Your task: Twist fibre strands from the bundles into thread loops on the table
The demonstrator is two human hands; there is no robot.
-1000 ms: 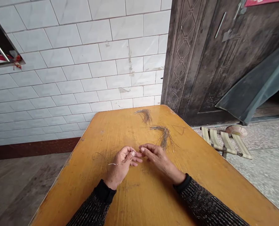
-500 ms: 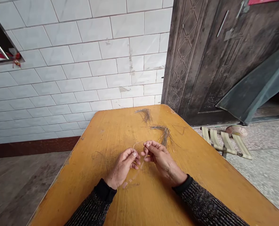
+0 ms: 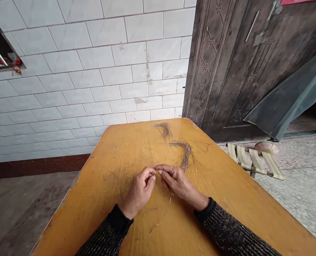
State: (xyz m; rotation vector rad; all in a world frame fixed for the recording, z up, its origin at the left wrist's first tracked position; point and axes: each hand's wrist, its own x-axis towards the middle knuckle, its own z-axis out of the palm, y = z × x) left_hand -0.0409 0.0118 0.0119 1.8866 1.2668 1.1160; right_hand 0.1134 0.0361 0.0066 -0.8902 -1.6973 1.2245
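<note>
My left hand (image 3: 139, 190) and my right hand (image 3: 181, 184) meet fingertip to fingertip above the wooden table (image 3: 115, 220). Each is closed in a pinch. A thin wire-like strand (image 3: 165, 212) trails down from beneath my right hand towards me, with its lower end near the tabletop. Where the strand runs between the pinched fingertips is mostly hidden. Just beyond my right hand lies a loose bundle of thin dark strands (image 3: 186, 156). A second, smaller bundle (image 3: 164, 129) rests near the table's far edge.
Single thin strands lie left of my left hand (image 3: 110, 175) and near the right edge. A white tiled wall (image 3: 99, 71) stands behind the table, with a dark carved door (image 3: 227, 71) to the right. A folding stool with striped straps (image 3: 254, 160) stands on the right.
My hands have come together at the fingertips; the strand looped between them before. A length of it now hangs below my right hand, and the pale blurred strip under the hands is gone.
</note>
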